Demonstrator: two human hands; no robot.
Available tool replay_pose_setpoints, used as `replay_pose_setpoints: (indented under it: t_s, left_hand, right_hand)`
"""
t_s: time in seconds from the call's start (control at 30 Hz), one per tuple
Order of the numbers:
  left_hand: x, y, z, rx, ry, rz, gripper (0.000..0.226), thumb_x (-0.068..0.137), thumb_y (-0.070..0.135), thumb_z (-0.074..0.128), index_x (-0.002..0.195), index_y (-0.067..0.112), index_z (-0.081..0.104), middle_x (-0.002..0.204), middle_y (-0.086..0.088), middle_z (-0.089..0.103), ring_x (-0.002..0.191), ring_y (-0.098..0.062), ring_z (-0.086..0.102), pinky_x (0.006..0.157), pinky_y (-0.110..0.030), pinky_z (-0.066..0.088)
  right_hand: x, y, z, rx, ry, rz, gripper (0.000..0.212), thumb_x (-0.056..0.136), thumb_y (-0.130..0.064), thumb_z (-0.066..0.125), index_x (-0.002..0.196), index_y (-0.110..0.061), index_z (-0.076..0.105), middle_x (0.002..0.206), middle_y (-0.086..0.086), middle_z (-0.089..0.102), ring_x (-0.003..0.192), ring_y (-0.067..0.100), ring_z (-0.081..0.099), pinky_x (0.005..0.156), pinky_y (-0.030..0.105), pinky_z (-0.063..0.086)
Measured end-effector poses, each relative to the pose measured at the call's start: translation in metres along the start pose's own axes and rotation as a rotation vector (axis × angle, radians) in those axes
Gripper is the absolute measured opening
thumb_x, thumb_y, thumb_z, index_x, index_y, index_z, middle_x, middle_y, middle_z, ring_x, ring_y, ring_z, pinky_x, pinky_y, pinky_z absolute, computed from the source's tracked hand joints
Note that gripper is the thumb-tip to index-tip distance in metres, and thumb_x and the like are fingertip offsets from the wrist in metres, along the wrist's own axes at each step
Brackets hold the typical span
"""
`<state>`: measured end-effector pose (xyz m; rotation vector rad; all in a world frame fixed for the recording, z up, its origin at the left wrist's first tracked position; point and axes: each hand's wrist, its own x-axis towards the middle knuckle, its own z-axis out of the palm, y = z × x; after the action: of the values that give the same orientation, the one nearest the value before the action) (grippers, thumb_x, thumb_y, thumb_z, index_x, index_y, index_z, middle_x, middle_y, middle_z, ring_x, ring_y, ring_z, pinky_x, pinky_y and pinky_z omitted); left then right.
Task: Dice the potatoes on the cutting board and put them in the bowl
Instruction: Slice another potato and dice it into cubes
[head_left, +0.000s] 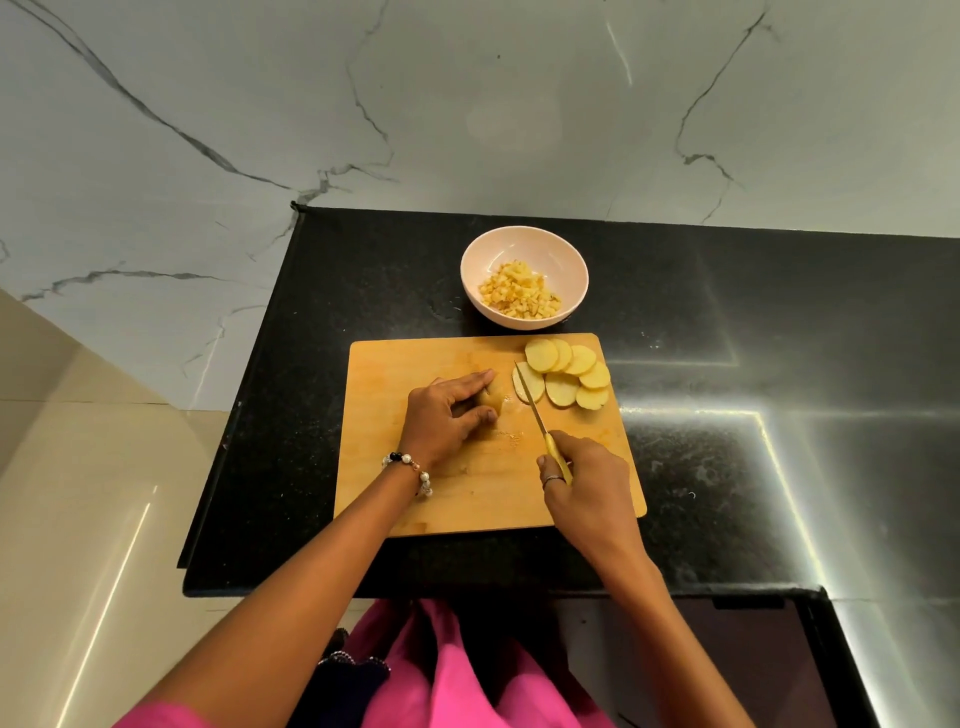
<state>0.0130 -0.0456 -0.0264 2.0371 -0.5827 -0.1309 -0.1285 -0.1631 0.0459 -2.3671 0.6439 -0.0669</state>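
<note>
**Q:** Potato status? Where's everything sitting?

**Me:** Pale yellow potato chunk (492, 399) is mid rectangular wooden cutting board (395, 374), my left hand (445, 418) curled over it, fingers pinching it down. Right hand (584, 486) grips the yellow-handled knife (540, 423), blade tip at the round potato slices (566, 379) fanned on the board's far right corner. Diced bits (519, 291) sit in the white round bowl (563, 260) just behind, on the black stone bench (727, 312).
</note>
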Motion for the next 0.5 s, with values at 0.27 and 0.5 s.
replay_pose_setpoints:
  t_s: [0.27, 0.5]
  left_hand:
    - [0.000, -0.006, 0.003, 0.041, -0.004, 0.045, 0.049, 0.073, 0.016, 0.077, 0.120, 0.012, 0.062, 0.121, -0.005, 0.062, 0.114, -0.008, 0.054, 0.103, -0.051, 0.039]
    - [0.000, -0.004, 0.005, 0.044, 0.025, 0.062, 0.048, 0.071, 0.012, 0.078, 0.116, 0.009, 0.064, 0.117, -0.006, 0.064, 0.107, -0.006, 0.057, 0.093, -0.009, 0.038]
  right_hand:
    - [0.004, -0.023, 0.015, -0.099, 0.035, -0.090, 0.032, 0.099, -0.020, 0.042, 0.120, -0.002, 0.057, 0.093, 0.015, 0.066, 0.085, 0.031, 0.060, 0.068, 0.040, 0.045]
    - [0.001, -0.033, 0.025, -0.366, -0.021, -0.071, 0.041, 0.100, -0.008, 0.029, 0.139, -0.001, 0.035, 0.115, 0.014, 0.057, 0.097, 0.031, 0.058, 0.068, 0.032, 0.035]
